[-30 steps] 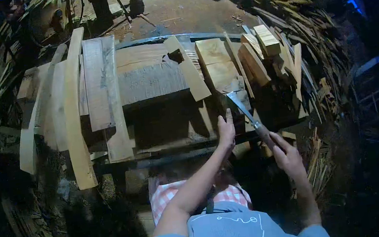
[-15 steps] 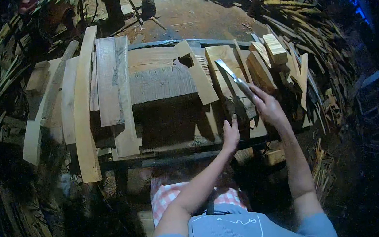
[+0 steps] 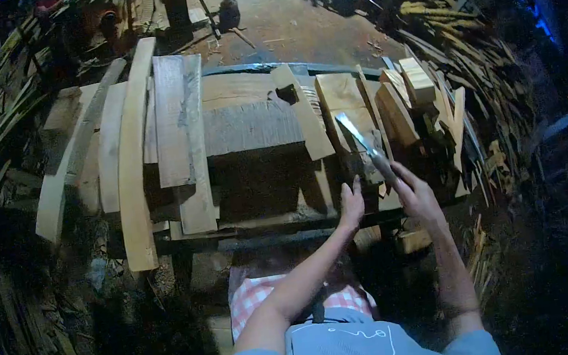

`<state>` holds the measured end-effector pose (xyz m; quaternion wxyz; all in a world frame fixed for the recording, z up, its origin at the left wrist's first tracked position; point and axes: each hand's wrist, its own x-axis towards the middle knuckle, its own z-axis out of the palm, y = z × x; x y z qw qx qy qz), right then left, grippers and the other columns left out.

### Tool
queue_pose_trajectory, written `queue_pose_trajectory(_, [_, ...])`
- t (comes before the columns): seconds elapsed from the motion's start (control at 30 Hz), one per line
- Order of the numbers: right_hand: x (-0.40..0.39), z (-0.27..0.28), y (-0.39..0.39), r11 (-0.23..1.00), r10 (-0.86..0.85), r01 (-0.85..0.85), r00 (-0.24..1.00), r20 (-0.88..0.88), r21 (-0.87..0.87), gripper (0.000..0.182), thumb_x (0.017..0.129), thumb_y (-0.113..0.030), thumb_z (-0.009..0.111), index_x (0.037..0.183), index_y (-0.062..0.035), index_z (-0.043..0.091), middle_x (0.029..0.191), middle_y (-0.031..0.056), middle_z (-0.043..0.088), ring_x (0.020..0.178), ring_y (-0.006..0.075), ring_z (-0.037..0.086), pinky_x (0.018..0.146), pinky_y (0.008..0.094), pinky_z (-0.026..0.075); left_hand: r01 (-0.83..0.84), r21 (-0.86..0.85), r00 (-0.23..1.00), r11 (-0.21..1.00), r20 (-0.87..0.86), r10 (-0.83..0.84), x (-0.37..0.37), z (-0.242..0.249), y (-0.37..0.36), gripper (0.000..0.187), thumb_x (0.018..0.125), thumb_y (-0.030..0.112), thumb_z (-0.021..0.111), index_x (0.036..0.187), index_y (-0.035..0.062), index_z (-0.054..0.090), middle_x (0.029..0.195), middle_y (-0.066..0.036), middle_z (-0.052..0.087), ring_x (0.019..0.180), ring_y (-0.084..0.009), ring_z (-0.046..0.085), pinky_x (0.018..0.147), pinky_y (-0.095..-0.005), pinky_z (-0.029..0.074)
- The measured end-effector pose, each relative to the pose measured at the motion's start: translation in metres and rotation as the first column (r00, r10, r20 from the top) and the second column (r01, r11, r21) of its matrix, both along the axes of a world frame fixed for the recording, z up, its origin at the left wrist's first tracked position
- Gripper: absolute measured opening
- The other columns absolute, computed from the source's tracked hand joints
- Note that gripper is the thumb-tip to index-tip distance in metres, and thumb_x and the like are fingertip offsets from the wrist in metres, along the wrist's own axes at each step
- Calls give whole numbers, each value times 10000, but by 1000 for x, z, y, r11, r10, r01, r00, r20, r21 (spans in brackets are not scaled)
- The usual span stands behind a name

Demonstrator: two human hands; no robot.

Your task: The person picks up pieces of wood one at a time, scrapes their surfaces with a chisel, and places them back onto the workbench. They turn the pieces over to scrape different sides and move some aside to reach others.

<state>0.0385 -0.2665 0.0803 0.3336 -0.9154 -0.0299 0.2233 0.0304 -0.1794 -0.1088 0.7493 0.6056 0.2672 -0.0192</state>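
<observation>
A chisel (image 3: 356, 133) with a bright flat blade is in my right hand (image 3: 417, 198), its tip pointing away from me over a block of pale wood (image 3: 343, 92). My fingers are wrapped round its handle. At the near end of that block is my left hand (image 3: 352, 206), thumb and a finger stretched upward and apart, its other fingers hidden. Left of the block lies a short board with a dark notch (image 3: 305, 118), slanting against a thick grey timber (image 3: 249, 126).
Long boards (image 3: 135, 174) lie across the bench on the left, some overhanging its near edge. Small offcuts (image 3: 418, 83) crowd the right end. Piles of split wood (image 3: 450, 29) flank the bench, and a dark bottle-like object (image 3: 229, 12) stands on the floor beyond.
My right hand has drawn the chisel back toward me, and the blade tip has come nearer along the block. My left hand stays by the block's near end. The view has shifted slightly.
</observation>
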Motion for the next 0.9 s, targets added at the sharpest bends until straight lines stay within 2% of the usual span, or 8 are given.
queue_pose_trajectory(0.07, [-34, -4, -29, 998, 20, -28, 989, 147, 48, 385, 888, -179, 478, 1271, -142, 469, 1099, 148, 594, 994, 169, 568, 846, 289, 419, 60, -70, 998, 996, 27, -58, 3, -11, 0, 777, 908, 527, 308, 1297, -142, 236, 1339, -322, 281, 1270, -394, 271, 1050, -379, 222])
queue_pose_trajectory(0.43, [-31, 0, -28, 995, 90, -94, 990, 111, 37, 380, 889, -149, 477, 1268, -123, 464, 1157, 139, 571, 1077, 198, 541, 895, 292, 397, 71, -8, 996, 997, -62, -72, 10, -29, -6, 600, 930, 358, 353, 1262, -138, 297, 1276, -323, 369, 1207, -405, 362, 1001, -396, 299])
queue_pose_trajectory(0.57, [-10, -9, -8, 994, 84, -94, 983, 162, 58, 373, 893, -170, 489, 1265, -160, 470, 1097, 140, 602, 985, 201, 589, 819, 321, 444, 53, 49, 996, 997, -79, -49, -3, 9, 4, 612, 928, 361, 356, 1290, -125, 271, 1310, -312, 336, 1236, -392, 331, 1024, -385, 272])
queue_pose_trajectory(0.6, [-8, -8, -6, 994, 76, -86, 986, 148, 61, 371, 894, -191, 489, 1264, -173, 471, 1068, 151, 609, 955, 223, 601, 800, 334, 450, 40, 77, 994, 996, -108, -32, 0, 8, 3, 510, 920, 232, 390, 1317, -62, 262, 1330, -263, 330, 1235, -376, 326, 1020, -392, 279])
queue_pose_trajectory(0.77, [32, -29, 10, 994, 106, -95, 974, 202, -60, 373, 894, -263, 480, 1264, -218, 469, 991, 189, 615, 887, 295, 615, 775, 365, 457, 46, 86, 996, 995, -78, -40, 0, -6, -4, 531, 921, 235, 382, 1332, -66, 231, 1356, -261, 292, 1268, -365, 280, 1047, -381, 244])
queue_pose_trajectory(0.83, [59, -44, 25, 977, 209, -201, 878, 431, -65, 403, 894, -257, 487, 1283, -156, 460, 631, 32, 508, 545, 87, 477, 506, 254, 405, 39, 115, 997, 993, -70, -31, 0, -7, 1, 535, 920, 231, 384, 1336, -63, 223, 1361, -261, 283, 1271, -362, 275, 1048, -382, 244])
queue_pose_trajectory(0.87, [71, -44, 35, 977, 208, -203, 877, 434, -59, 403, 894, -257, 487, 1283, -156, 460, 631, 32, 508, 545, 87, 477, 506, 254, 405, 149, 111, 985, 983, -106, -137, 1, -6, 7, 542, 930, 269, 361, 1336, -64, 226, 1375, -247, 271, 1282, -338, 269, 1053, -371, 234])
queue_pose_trajectory(0.9, [82, -41, 47, 982, 190, -177, 908, 373, -70, 398, 886, -290, 480, 1270, -184, 466, 783, 128, 559, 711, 221, 540, 628, 322, 434, 254, 102, 961, 962, -142, -238, 2, -4, 12, 554, 940, 308, 339, 1335, -64, 228, 1389, -233, 259, 1292, -315, 262, 1058, -360, 225])
